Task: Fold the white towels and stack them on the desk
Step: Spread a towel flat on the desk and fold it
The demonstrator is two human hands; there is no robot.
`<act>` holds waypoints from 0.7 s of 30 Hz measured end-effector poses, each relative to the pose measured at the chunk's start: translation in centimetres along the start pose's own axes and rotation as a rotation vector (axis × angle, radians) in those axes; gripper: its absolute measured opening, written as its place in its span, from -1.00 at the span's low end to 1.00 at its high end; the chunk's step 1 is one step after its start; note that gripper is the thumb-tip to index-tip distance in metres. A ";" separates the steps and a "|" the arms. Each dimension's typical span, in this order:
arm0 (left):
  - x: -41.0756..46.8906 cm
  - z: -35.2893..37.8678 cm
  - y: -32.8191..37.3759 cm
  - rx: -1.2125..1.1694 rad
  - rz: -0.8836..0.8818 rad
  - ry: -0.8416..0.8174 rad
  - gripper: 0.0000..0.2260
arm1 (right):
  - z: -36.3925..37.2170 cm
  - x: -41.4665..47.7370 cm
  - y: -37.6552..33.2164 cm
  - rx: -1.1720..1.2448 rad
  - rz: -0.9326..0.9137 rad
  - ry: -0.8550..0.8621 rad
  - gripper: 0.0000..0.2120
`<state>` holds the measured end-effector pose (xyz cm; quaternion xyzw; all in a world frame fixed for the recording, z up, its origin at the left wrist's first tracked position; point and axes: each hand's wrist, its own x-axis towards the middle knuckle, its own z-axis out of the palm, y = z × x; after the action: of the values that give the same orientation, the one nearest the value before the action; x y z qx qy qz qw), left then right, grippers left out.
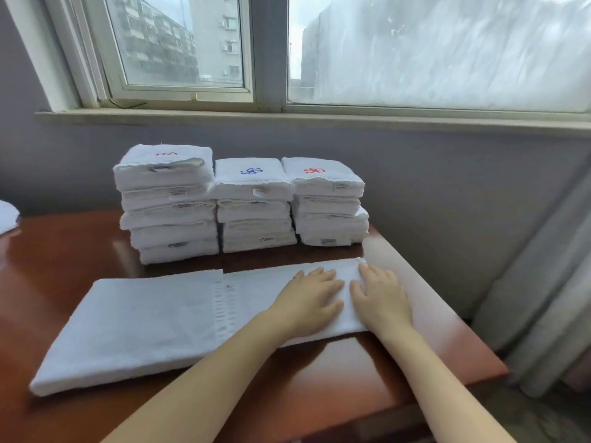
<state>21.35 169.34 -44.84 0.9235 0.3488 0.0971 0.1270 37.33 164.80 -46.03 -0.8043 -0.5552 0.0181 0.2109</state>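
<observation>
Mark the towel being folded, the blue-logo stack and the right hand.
towel being folded (134,321), head view, bare left half.
blue-logo stack (251,184), head view, top towel.
right hand (382,298), head view, back of hand.

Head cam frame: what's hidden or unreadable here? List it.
All in the head view:
- White item at the left edge: cut off by the frame, so its identity is unclear.
- Labels on the stacked towels: too small to read.
- Red mark atop the left stack: foreshortened, so its shape is unclear.
- Flat towel: its right end is covered by the left hand and right hand.
</observation>
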 end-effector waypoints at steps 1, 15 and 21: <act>0.2 0.3 0.0 -0.018 -0.001 0.025 -0.62 | 0.0 -0.1 0.0 0.000 0.003 0.017 -0.52; -0.6 -2.6 1.0 -0.938 -0.225 0.159 -0.64 | -5.0 0.7 -2.8 0.886 -0.046 -0.083 -0.40; -4.0 -8.5 -0.7 -1.237 -0.429 0.175 -0.60 | -5.5 -1.0 -8.7 1.196 -0.165 -0.308 -0.79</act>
<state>15.70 168.59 -37.39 0.5790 0.4140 0.3269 0.6217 30.74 164.74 -38.11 -0.4895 -0.5334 0.4254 0.5430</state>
